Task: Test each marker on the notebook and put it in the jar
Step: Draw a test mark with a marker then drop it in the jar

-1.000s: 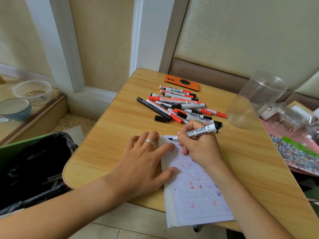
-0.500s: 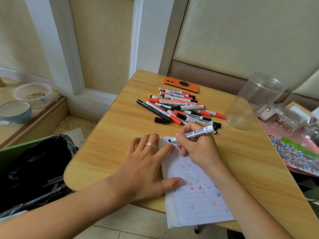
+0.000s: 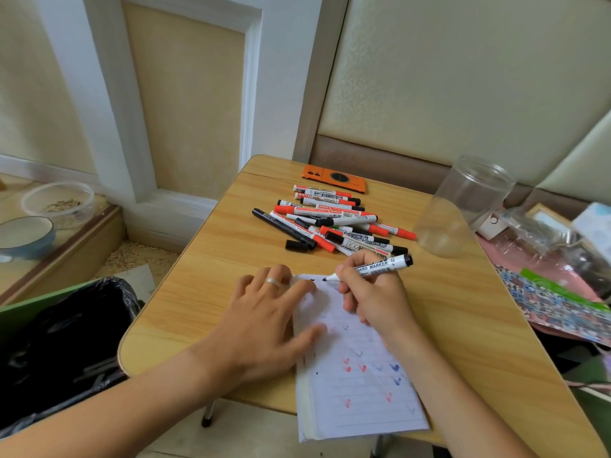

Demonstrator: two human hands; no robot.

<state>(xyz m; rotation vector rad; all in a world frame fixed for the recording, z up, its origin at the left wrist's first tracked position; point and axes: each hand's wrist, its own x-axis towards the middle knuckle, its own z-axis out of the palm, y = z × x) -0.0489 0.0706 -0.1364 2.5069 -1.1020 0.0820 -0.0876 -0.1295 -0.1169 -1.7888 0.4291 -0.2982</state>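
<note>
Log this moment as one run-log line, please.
step: testing marker | right hand: grips black marker, tip at notebook | left hand: rests on notebook | jar: looks empty | pile: untested

Notebook [image 3: 357, 385] at bench [image 3: 211, 259] front edge, markers [image 3: 334, 219] behind it, jar [image 3: 463, 206] right of markers, phone [image 3: 334, 179] behind them.

Bare table [image 3: 469, 312] at centre right leaves a passage toward the jar [image 3: 463, 209] at upper right, while the marker pile [image 3: 334, 223] obstructs the centre.
</note>
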